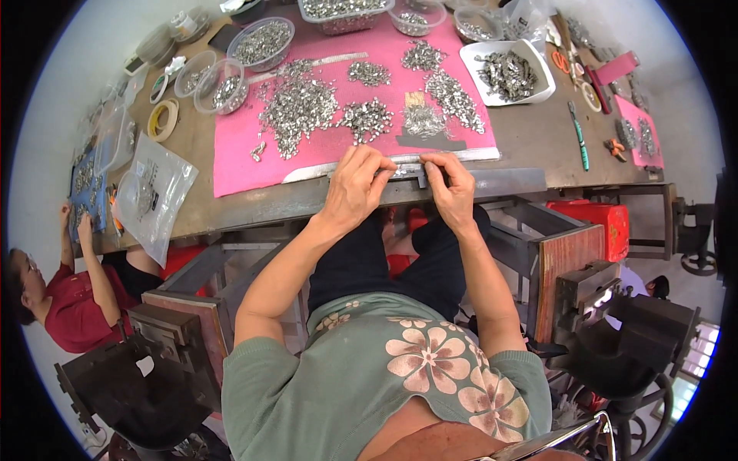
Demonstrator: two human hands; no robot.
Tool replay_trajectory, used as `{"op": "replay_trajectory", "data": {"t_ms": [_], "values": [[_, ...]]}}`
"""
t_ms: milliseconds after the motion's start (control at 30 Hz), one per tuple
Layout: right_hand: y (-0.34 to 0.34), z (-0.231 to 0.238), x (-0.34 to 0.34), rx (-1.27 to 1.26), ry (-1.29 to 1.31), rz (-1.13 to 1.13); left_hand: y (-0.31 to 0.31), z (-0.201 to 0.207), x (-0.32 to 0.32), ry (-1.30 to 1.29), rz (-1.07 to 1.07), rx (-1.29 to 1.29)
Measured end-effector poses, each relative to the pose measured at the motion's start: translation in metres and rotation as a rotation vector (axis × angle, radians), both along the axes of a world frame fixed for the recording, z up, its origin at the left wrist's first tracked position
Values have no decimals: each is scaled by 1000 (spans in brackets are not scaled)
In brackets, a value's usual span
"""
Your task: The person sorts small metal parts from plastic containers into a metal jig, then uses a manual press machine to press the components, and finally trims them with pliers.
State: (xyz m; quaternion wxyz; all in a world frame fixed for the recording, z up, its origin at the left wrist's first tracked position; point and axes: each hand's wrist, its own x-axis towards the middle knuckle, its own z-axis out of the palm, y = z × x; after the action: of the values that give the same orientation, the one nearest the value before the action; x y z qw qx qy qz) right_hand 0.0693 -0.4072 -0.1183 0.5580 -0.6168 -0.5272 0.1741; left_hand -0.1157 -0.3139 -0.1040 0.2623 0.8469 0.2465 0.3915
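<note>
At the front edge of the table, my left hand (355,183) and my right hand (453,188) pinch close together, thumbs against forefingers. Between them lies a short piece of small silvery metal links (407,170), resting over a dark block at the edge; its finer details are too small to make out. Just beyond my fingers, a pink mat (231,165) carries several heaps of small shiny metal parts (300,107). A bundle of thin metal pins (423,119) lies on the mat nearest my right hand, beside a dark grey strip (432,143).
Tubs of metal parts (261,44) line the back. A white tray (540,71) stands right of the mat, near a green-handled toothbrush (579,137). Tape roll (162,121) and plastic bag (157,188) sit left. Another person (77,303) works at the far left.
</note>
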Motion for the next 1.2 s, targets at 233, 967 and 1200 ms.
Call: {"op": "replay_trajectory", "data": {"t_ms": [233,967,1200], "values": [[0,-4,-1,33,-26,-17,-1,0,-3,-6,-37,-20],[5,2,-1,70,-35,-18,-1,0,2,1,17,-41],[1,0,-2,63,-56,-19,-9,-1,1,-11,30,13]]}}
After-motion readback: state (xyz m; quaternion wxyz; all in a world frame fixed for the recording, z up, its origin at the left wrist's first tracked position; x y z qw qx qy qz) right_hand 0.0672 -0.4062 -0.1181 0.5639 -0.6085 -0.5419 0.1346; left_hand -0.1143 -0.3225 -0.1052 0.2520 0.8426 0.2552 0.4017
